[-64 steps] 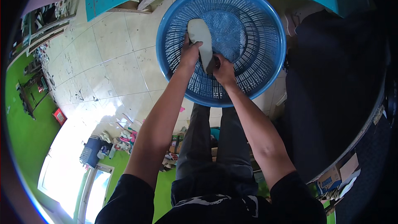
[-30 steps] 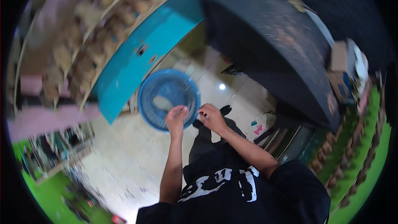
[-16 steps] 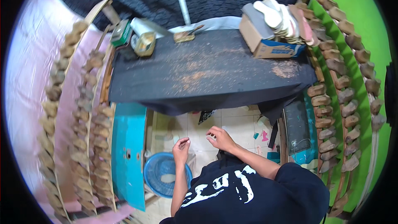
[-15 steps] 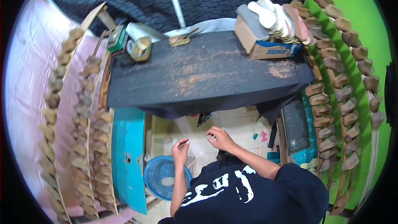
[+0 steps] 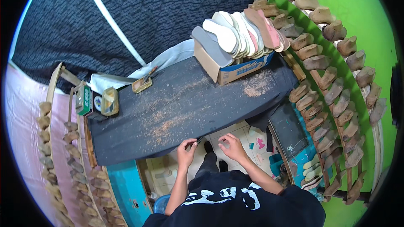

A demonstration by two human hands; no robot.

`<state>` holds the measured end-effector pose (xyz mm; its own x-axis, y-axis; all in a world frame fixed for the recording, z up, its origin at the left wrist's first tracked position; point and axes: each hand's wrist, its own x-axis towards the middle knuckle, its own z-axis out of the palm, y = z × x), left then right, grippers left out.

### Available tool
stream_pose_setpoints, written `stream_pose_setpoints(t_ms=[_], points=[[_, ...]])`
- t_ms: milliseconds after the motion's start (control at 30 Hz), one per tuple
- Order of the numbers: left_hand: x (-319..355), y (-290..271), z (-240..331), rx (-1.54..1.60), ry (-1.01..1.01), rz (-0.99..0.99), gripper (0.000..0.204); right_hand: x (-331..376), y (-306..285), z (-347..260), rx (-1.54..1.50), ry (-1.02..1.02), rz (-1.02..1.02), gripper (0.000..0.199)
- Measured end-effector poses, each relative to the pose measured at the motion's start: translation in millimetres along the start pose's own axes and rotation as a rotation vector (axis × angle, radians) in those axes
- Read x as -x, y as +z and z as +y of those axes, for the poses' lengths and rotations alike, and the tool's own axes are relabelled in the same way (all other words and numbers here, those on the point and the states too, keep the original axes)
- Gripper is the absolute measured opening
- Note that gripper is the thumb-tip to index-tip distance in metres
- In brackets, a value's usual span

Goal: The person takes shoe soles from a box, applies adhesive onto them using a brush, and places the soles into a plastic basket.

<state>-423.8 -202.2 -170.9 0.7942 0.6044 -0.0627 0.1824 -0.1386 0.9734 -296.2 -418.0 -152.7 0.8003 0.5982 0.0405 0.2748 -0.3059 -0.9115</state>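
Shavings litter the black-draped surface. Near its front edge, the left hand curls loosely and the right hand stands half open; both sets of fingers look empty, contact with the cloth unclear. Relaxed wrists, clear of the hanging cloth, would work well. The surface's long axis climbs from lower left to upper right, toward a cardboard box of insoles.

a black-draped table bears scattered shavings, a cardboard box, a yellowish tub and a tray.
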Motion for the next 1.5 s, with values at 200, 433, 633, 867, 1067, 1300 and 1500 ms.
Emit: stream_pose_setpoints(t_ms=[200,433,633,867,1067,1300,1500], points=[[-110,20,39,-0.057,0.152,-0.120,0.015,-53,-33,-22,0.033,-0.018,0.230,0.019],[-231,35,134,-0.202,0.488,-0.260,0.020,-116,-70,-80,0.152,-0.183,0.429,0.021],[-322,51,202,-0.285,0.656,-0.278,0.029,-161,-93,-126,0.351,-0.389,0.452,0.026],[-409,86,250,-0.392,0.773,-0.248,0.054,-234,-137,-142,0.551,-0.439,0.572,0.046],[-447,109,253,-0.513,0.731,-0.215,0.069,-262,-144,-137,0.671,-0.320,0.525,0.068],[-459,110,257,-0.591,0.676,-0.246,0.061,-278,-150,-112,0.639,-0.400,0.544,0.061],[-469,105,258,-0.468,0.741,-0.183,0.035,-283,-157,-123,0.558,-0.451,0.561,0.051]])
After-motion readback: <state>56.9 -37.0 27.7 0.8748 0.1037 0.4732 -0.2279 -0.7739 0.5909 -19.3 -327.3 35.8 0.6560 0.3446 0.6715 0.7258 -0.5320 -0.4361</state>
